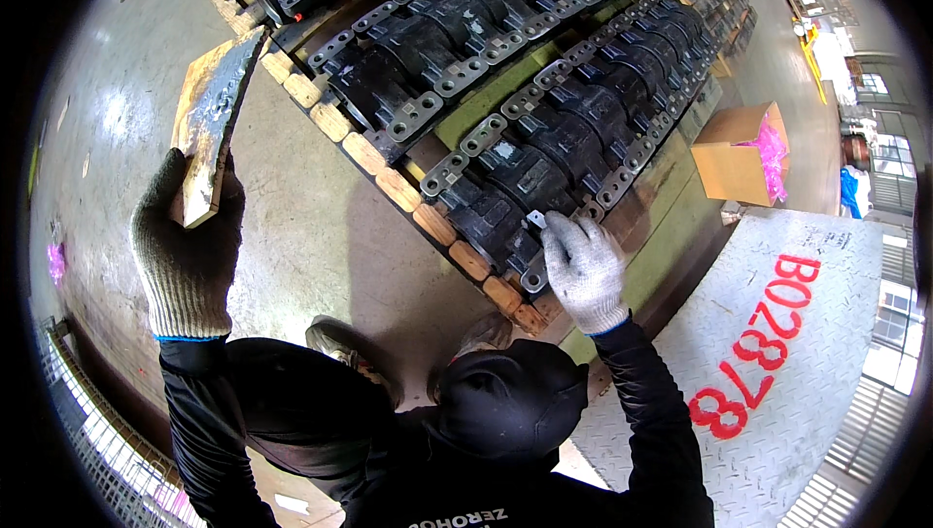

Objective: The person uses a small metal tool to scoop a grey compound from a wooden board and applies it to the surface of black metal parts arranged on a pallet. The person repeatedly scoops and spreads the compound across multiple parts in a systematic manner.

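My left hand (190, 251), in a grey knit glove, is closed round the lower end of a wooden board (209, 90). The board is held up off the floor, and dark grey paste is smeared over its upper face. A small flat pale piece (536, 220) is pinched between the fingertips of my right hand (583, 270), gloved in white knit. That hand is over the near end of a row of black cast metal parts (533, 176), which have bare metal lugs with holes. Whether the pale piece touches the casting I cannot tell.
A second row of black castings (418, 47) lies alongside on the wooden pallet (364, 154), with more behind at the far left. To the right stand a cardboard box (724, 154) with pink plastic in it and a grey checkered metal plate (777, 353) with red painted marks.
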The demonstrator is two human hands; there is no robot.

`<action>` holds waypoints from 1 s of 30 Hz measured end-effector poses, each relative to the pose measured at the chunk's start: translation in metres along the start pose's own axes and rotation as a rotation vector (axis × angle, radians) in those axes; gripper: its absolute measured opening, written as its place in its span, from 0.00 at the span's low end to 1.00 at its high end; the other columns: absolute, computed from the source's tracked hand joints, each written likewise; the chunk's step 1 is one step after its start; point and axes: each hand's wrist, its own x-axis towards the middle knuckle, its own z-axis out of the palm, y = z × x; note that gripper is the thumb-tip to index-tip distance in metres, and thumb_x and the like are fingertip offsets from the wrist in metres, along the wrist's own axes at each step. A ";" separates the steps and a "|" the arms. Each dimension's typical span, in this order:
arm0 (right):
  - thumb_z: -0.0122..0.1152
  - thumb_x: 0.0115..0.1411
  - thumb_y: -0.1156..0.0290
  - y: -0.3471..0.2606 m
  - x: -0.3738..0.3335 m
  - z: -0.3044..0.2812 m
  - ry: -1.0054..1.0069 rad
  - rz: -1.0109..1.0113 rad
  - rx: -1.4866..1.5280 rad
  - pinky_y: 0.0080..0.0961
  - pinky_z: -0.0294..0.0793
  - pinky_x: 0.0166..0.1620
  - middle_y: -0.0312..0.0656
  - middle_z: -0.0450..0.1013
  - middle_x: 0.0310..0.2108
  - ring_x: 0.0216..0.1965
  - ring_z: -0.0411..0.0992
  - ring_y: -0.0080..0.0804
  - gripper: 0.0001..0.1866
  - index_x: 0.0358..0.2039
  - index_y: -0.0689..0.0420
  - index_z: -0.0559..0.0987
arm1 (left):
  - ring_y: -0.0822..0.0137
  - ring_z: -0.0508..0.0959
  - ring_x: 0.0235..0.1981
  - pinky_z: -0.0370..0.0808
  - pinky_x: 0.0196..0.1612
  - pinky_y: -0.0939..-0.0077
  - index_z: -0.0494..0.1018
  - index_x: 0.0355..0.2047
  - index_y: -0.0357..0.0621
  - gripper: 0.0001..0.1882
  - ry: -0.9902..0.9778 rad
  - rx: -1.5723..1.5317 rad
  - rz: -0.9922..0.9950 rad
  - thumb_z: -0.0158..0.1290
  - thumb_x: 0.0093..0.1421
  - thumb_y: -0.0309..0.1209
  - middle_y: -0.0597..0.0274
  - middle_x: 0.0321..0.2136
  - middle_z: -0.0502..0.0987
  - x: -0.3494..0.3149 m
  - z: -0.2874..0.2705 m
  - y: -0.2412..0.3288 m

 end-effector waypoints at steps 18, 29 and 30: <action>0.69 0.59 0.70 -0.002 -0.001 0.000 0.021 0.073 0.106 0.39 0.77 0.34 0.45 0.77 0.32 0.31 0.77 0.47 0.10 0.42 0.53 0.84 | 0.57 0.78 0.51 0.80 0.53 0.74 0.59 0.62 0.19 0.25 -0.079 -0.180 0.061 0.47 0.71 0.26 0.35 0.51 0.74 0.012 0.003 -0.042; 0.71 0.56 0.76 -0.003 -0.003 0.001 0.038 0.006 0.007 0.37 0.77 0.36 0.46 0.78 0.32 0.31 0.77 0.46 0.11 0.42 0.56 0.85 | 0.65 0.81 0.45 0.82 0.47 0.78 0.68 0.58 0.22 0.22 -0.037 -0.477 -0.059 0.54 0.68 0.25 0.42 0.47 0.78 0.011 0.005 -0.032; 0.70 0.56 0.76 -0.003 -0.004 0.002 0.051 -0.002 0.005 0.37 0.77 0.36 0.46 0.78 0.32 0.31 0.77 0.46 0.11 0.42 0.56 0.85 | 0.65 0.81 0.45 0.82 0.47 0.78 0.67 0.58 0.22 0.22 -0.039 -0.538 -0.079 0.54 0.68 0.25 0.42 0.47 0.78 0.011 0.006 -0.032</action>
